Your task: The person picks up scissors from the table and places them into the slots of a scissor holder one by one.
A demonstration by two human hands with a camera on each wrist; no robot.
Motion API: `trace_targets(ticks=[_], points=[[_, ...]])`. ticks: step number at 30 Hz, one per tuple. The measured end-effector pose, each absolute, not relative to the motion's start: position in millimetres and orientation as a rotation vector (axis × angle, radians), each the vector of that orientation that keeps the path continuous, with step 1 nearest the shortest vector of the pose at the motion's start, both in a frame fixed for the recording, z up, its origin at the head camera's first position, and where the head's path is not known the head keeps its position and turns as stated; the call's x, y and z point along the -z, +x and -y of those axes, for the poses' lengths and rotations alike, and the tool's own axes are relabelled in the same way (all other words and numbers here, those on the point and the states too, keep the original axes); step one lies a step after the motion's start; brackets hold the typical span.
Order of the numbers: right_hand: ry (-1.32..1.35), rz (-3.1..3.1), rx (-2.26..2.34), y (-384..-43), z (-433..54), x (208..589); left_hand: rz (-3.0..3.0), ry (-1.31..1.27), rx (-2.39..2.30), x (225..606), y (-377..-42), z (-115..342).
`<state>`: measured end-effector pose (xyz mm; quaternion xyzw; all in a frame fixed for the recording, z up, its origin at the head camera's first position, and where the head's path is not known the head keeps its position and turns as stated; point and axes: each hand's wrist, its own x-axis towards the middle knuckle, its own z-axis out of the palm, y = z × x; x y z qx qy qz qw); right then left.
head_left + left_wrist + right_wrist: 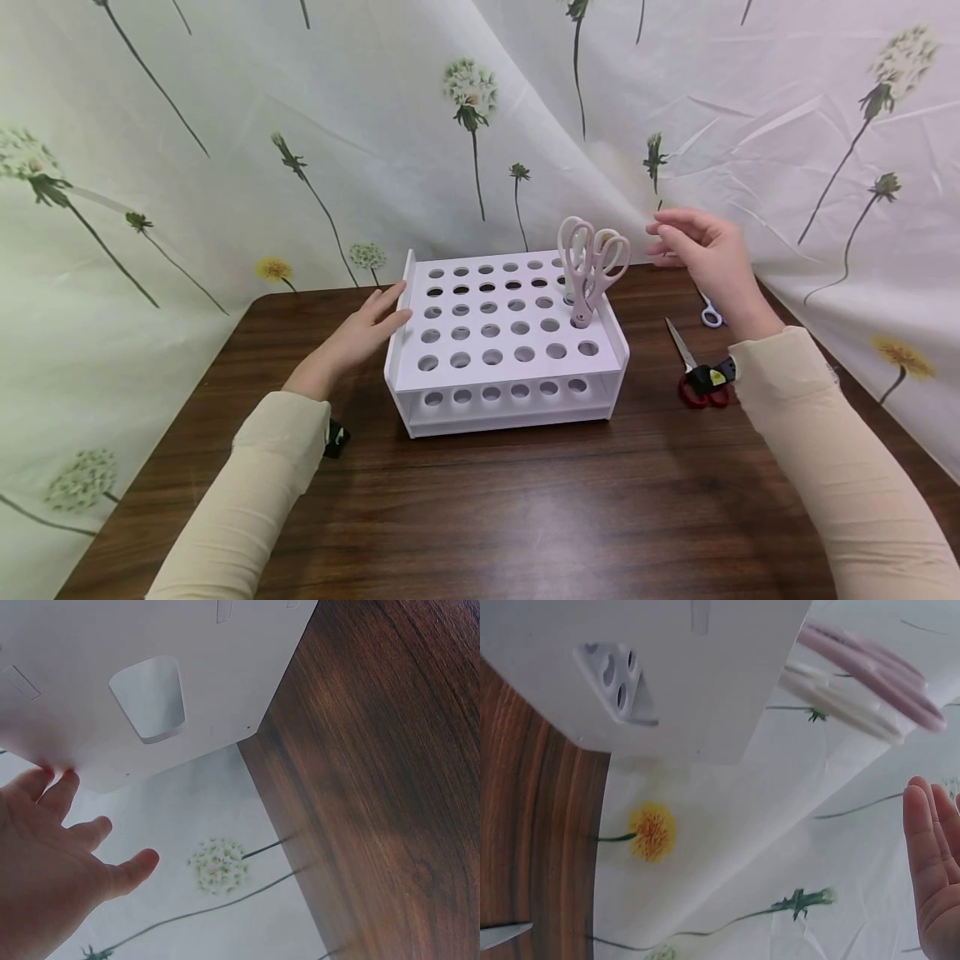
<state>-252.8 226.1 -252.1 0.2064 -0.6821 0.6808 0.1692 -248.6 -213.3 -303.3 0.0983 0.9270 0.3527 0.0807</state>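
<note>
A white rack with rows of round holes stands on the table. Its left side panel is touched by the fingertips of my left hand, whose fingers are spread; the left wrist view shows them at the panel's edge. My right hand hovers to the right of the rack, fingers extended and holding nothing. Pink scissors stand handles up in a hole on the rack's right side. Just behind them are white scissors, also upright and partly hidden. Both pairs' handles lie left of my right hand, apart from it.
Red-handled scissors lie on the brown wooden table right of the rack, partly covered by my wrist strap. Farther back are scissors with pale blue handles, mostly behind my right hand. A flower-patterned cloth hangs behind the table.
</note>
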Motion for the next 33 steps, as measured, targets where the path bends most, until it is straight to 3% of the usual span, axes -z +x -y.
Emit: trace_targets(ticks=[19, 33], points=[[0.494, 1.911, -1.987, -261.0, -265.4, 273.8, -2.787, 0.304, -1.047, 303.8, -247.9, 213.5], [0.265, 1.922, -2.025, -260.9, -287.4, 288.1, -2.780, 0.306, -1.050, 302.5, -246.5, 212.9]])
